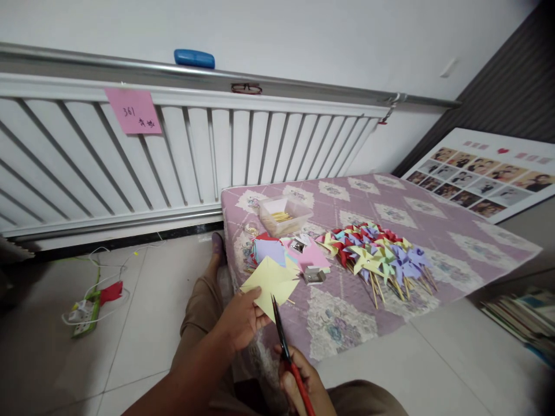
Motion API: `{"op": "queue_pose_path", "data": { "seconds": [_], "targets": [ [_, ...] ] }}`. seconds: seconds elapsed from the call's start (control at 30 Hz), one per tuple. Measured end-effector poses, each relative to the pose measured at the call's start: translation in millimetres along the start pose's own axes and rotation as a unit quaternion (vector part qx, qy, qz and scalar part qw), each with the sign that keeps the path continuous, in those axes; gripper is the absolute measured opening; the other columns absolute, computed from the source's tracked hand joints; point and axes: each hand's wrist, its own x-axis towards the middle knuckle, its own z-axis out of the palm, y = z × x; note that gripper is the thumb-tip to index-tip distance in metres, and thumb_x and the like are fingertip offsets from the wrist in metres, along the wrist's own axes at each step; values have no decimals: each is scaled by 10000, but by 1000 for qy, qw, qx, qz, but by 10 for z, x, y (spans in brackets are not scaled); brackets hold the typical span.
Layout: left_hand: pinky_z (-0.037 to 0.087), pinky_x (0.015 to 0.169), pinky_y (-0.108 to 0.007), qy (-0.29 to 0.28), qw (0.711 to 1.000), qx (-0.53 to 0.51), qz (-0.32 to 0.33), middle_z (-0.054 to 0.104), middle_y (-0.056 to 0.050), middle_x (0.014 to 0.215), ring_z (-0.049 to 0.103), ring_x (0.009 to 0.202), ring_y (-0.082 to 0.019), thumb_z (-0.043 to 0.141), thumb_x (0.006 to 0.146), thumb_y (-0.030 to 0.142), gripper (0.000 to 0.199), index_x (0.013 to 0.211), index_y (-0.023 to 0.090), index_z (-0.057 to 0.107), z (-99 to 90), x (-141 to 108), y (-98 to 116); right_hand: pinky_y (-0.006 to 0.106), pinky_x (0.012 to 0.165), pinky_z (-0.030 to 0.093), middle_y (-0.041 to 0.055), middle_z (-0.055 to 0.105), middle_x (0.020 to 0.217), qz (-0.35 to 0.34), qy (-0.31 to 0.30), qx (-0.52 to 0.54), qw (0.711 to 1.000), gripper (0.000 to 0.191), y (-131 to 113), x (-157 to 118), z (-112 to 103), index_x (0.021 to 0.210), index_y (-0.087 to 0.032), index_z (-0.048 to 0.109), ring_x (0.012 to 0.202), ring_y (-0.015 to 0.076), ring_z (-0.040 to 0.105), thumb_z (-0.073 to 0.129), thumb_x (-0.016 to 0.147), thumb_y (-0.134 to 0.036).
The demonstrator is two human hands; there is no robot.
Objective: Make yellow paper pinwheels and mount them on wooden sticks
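Note:
My left hand (243,318) pinches the near left edge of a yellow paper square (271,280), which has slits cut into it. In my right hand (306,378) is a pair of scissors (282,335) with red handles and dark blades. The blade tips lie at the near corner of the paper. Just beyond the square are stacked coloured papers, a lilac sheet (269,251) and a pink sheet (310,257) among them. A small open metal tin (314,275) rests by the pink sheet. Farther right lies a heap of finished paper pinwheels (368,260) on sticks.
A clear plastic box (286,214) of thin sticks stands on the floral-covered mattress (342,323). Behind is a white radiator (195,150) with a pink note (133,111). A power strip (87,315) with cables lies on the floor at left. A photo board (481,173) leans at right.

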Motion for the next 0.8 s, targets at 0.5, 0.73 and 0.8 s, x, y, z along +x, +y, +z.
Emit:
{"op": "queue_pose_path", "data": {
  "seconds": [0.5, 0.73, 0.8],
  "targets": [
    [548, 629, -273, 5, 1000, -1, 5, 756, -74, 870, 705, 695, -159, 516, 917, 142, 185, 1081, 124, 601, -9, 1, -23, 284, 653, 469, 32, 670, 817, -27, 25, -61, 997, 488, 238, 64, -78, 1145, -241, 694, 669, 177, 547, 646, 823, -606],
    [549, 641, -280, 2, 1000, 5, 6, 756, -75, 853, 705, 690, -169, 551, 887, 160, 203, 1083, 126, 592, -35, 20, -38, 299, 657, 501, 52, 696, 827, -62, 24, -95, 993, 457, 326, 108, -113, 1129, -243, 697, 709, 213, 591, 622, 841, -590],
    [545, 630, -274, -5, 1000, 4, 7, 755, -68, 843, 702, 682, -165, 557, 880, 159, 210, 1084, 128, 593, -46, 32, -46, 292, 623, 495, 50, 688, 785, -73, 29, -98, 992, 477, 277, 122, -90, 1099, -236, 705, 673, 208, 581, 619, 826, -617]
  ]
}}
